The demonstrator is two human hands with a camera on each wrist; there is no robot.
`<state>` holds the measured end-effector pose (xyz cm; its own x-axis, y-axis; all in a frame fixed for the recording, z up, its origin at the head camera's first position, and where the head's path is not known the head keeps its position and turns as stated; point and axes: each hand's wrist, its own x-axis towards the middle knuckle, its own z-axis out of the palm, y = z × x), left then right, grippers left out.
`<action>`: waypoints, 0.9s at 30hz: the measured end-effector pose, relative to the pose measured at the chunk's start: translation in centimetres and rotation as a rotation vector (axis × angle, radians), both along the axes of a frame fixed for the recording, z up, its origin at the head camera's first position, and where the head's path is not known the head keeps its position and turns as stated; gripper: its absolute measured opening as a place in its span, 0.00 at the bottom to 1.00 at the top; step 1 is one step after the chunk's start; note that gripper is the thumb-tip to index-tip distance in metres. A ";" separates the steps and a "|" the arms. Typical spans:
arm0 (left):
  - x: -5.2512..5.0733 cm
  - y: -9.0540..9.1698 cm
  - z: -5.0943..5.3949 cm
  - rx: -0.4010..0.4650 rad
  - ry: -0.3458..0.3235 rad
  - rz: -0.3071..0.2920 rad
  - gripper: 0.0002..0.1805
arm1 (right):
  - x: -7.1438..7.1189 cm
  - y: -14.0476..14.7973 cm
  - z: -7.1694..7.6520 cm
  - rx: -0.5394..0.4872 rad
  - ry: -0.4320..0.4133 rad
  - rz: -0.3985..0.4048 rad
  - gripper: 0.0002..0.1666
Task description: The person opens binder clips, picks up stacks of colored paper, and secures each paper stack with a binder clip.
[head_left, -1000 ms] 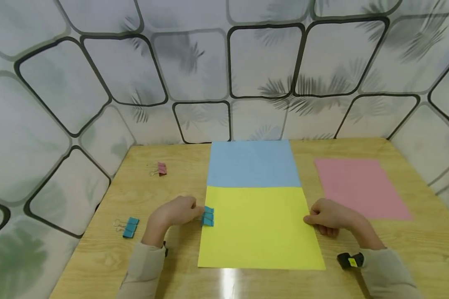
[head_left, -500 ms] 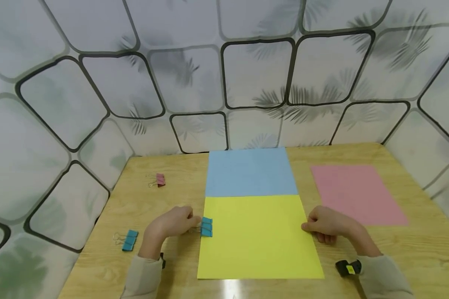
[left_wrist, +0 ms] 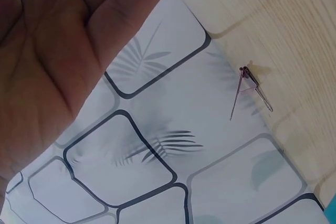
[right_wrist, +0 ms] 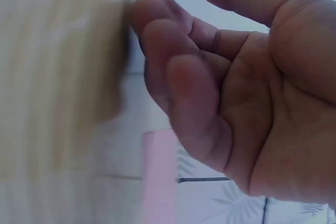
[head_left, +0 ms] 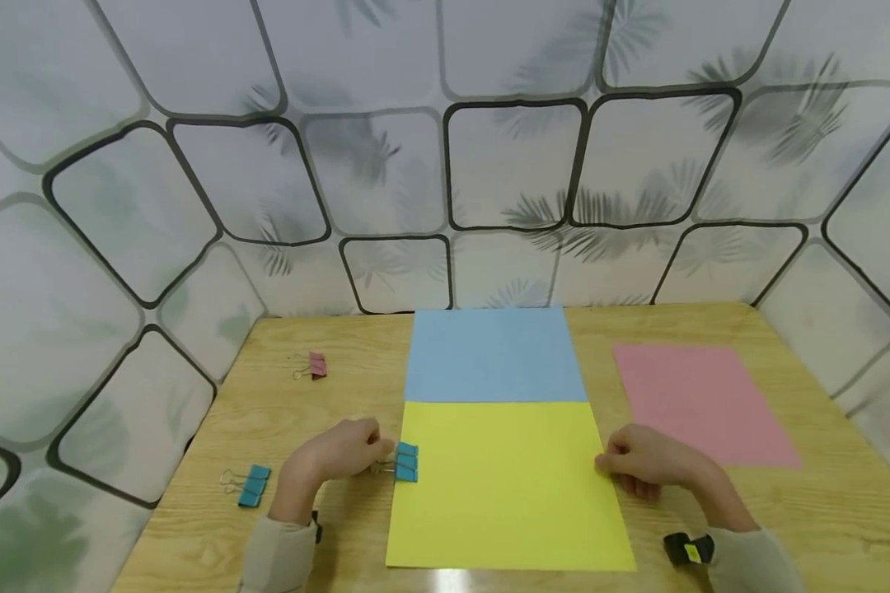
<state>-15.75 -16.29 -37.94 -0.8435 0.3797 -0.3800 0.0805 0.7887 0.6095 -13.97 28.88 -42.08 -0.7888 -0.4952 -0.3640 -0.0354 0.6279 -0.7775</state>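
Note:
In the head view, a yellow sheet (head_left: 515, 502) lies with its top edge against a light blue sheet (head_left: 493, 354). A blue binder clip (head_left: 406, 462) sits on the yellow sheet's left edge, its wire handles pointing left. My left hand (head_left: 334, 457) pinches at those handles with curled fingers; the left wrist view shows its palm (left_wrist: 42, 61), fingertips out of frame. My right hand (head_left: 656, 461) holds the yellow sheet's right edge between thumb and finger. Its other fingers are curled in the right wrist view, under the palm (right_wrist: 252, 108).
A second blue clip (head_left: 254, 486) lies left of my left hand, and a small pink clip (head_left: 317, 366) farther back. At the right of the wooden table (head_left: 823, 511) lies a pink sheet (head_left: 704, 403). A patterned backdrop (head_left: 512, 165) stands behind and at the sides.
The head view has shifted, so the table appears lower. A handle of the clip at my left fingers shows more plainly. Both hands keep nearly the same places at the yellow sheet.

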 end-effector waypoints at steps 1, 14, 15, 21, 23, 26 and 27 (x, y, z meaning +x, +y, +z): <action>0.0 0.0 0.0 -0.001 0.005 -0.003 0.14 | 0.0 -0.1 0.2 0.000 0.008 -0.015 0.23; 0.0 0.1 -0.5 0.016 0.031 -0.035 0.13 | -2.6 -1.6 2.4 0.044 0.345 -0.167 0.18; 0.0 0.0 -0.5 0.020 0.027 -0.035 0.13 | -3.0 -1.8 2.5 0.052 0.353 -0.169 0.19; 0.3 -0.2 -0.4 0.009 0.020 -0.046 0.12 | -5.4 -3.1 3.2 0.163 0.349 -0.172 0.32; 0.2 -0.2 -0.4 -0.005 0.028 -0.052 0.11 | -6.2 -3.5 3.4 0.207 0.342 -0.165 0.37; 0.1 -0.1 -0.3 -0.022 0.037 -0.051 0.11 | -7.5 -4.2 3.1 0.266 0.351 -0.146 0.44; 0.1 -0.1 -0.3 -0.023 0.037 -0.049 0.11 | -8.0 -4.4 3.0 0.280 0.352 -0.137 0.46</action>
